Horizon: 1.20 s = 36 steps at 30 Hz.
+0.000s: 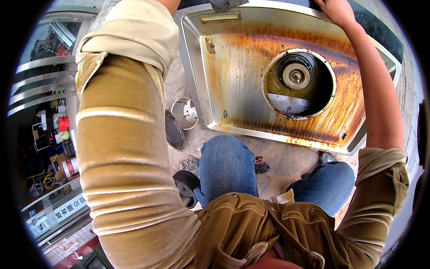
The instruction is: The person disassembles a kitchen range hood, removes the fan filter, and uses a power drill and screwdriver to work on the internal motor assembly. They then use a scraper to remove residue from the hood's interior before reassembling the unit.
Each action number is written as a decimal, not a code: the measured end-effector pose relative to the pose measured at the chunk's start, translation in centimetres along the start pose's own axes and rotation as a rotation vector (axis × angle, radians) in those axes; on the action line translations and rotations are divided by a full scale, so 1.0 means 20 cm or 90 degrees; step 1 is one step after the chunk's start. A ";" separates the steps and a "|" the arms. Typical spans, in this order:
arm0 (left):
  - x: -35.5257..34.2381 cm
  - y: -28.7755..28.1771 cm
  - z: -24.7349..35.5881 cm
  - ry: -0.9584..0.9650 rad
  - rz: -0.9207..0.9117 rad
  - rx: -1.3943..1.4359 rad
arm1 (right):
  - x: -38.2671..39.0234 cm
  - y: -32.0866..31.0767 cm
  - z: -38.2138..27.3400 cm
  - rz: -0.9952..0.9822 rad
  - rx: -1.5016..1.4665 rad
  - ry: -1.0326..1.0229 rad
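A range hood (242,71) lies before me with its hollow underside up, silvery metal streaked with brown and orange grease. In its round opening (299,85) a motor hub (296,76) shows inside a dark housing. At the hood's far edge, my right hand (337,12) grips the rim; its fingertips are cut off by the top of the picture. My left arm (123,148) stretches forward past the hood's left side, and the hand itself lies beyond the frame. A dark grey piece (226,4) of something I cannot make out overlaps the far rim.
Left of the hood, a round metal ring (184,114) and a dark oval mesh cover (174,131) are on the ground. A black fan wheel (186,186) sits by my left knee. Shelves with tools and cables (51,148) stand far left. My knees (228,166) are near the hood's front edge.
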<state>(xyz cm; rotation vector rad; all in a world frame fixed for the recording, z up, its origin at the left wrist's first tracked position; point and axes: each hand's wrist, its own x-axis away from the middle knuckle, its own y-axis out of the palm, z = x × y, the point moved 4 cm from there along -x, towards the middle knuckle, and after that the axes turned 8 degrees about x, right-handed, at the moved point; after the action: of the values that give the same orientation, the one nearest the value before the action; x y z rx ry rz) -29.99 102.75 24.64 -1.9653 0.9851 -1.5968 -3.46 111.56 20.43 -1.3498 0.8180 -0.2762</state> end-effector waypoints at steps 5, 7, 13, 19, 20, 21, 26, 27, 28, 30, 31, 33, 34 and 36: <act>-0.06 0.03 -0.04 -0.006 -0.048 0.027 | 0.02 0.01 -0.03 0.095 0.032 -0.055; -0.05 0.02 -0.03 -0.006 -0.045 -0.004 | -0.01 -0.01 -0.01 0.003 -0.017 -0.039; -0.05 0.03 -0.09 -0.024 -0.040 0.040 | -0.02 -0.01 -0.02 0.030 0.000 -0.041; 0.25 0.05 0.09 -0.034 0.214 -0.089 | 0.00 -0.01 0.01 0.013 -0.022 -0.018; 0.34 0.09 0.11 -0.054 0.284 -0.109 | -0.01 -0.02 0.00 0.007 -0.028 -0.016; 0.42 0.16 0.11 -0.088 0.313 -0.071 | -0.01 -0.02 -0.02 0.000 -0.034 -0.017; 0.55 0.54 0.09 -0.032 0.615 -0.071 | 0.00 -0.02 0.00 0.025 -0.038 -0.014; 0.57 0.58 0.11 -0.045 0.620 -0.078 | 0.00 -0.02 -0.01 0.024 -0.034 -0.014; 0.58 0.61 0.13 -0.058 0.625 -0.086 | 0.00 -0.02 -0.01 0.022 -0.029 -0.014; 0.58 0.66 0.13 -0.070 0.634 -0.070 | 0.00 -0.01 -0.01 0.025 -0.019 -0.013; 0.58 0.69 0.12 -0.076 0.639 -0.062 | 0.00 0.01 0.00 0.029 -0.015 -0.012; 0.58 0.73 0.14 -0.071 0.648 -0.051 | 0.00 0.01 0.01 0.034 -0.010 -0.009; 0.58 0.74 0.14 -0.068 0.652 -0.047 | 0.00 0.01 0.00 0.034 -0.010 -0.009; 0.57 0.74 0.14 -0.104 0.581 0.006 | 0.01 0.00 -0.01 0.023 -0.015 -0.005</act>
<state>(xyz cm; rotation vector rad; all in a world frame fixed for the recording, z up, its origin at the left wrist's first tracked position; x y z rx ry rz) -30.11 84.22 21.03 -1.2744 1.4901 -0.8987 -3.44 111.30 20.36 -1.3551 0.8405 -0.2331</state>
